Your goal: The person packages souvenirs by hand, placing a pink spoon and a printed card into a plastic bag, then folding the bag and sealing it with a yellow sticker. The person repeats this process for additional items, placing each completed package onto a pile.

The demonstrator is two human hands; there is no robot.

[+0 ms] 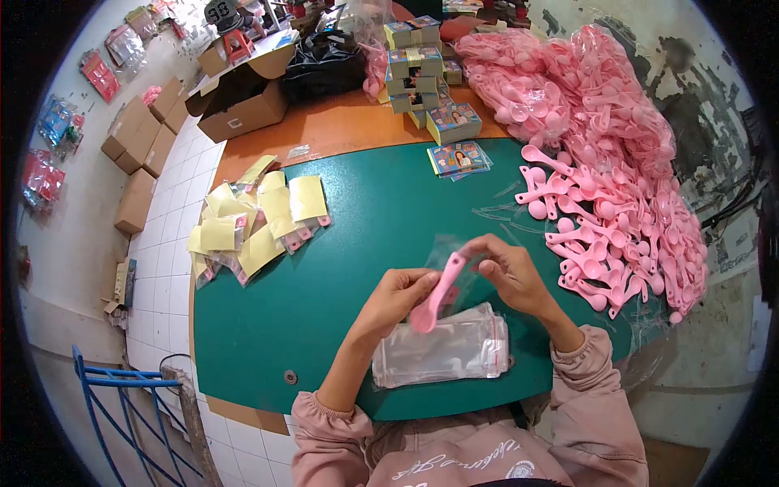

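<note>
In front of me a pink measuring spoon is held at a slant, bowl toward me and handle end up. My right hand has its curved fingers at the top of the handle. My left hand pinches a clear plastic bag behind the spoon, its thumb close to the handle. How far the spoon overlaps the bag is hard to make out. Below both hands lies a stack of clear plastic bags on the green table top.
Many loose pink spoons lie at the right, beneath large bags of spoons. Packed bags with yellow cards are heaped at the left. Bundles of printed cards stand at the back, near an open cardboard box.
</note>
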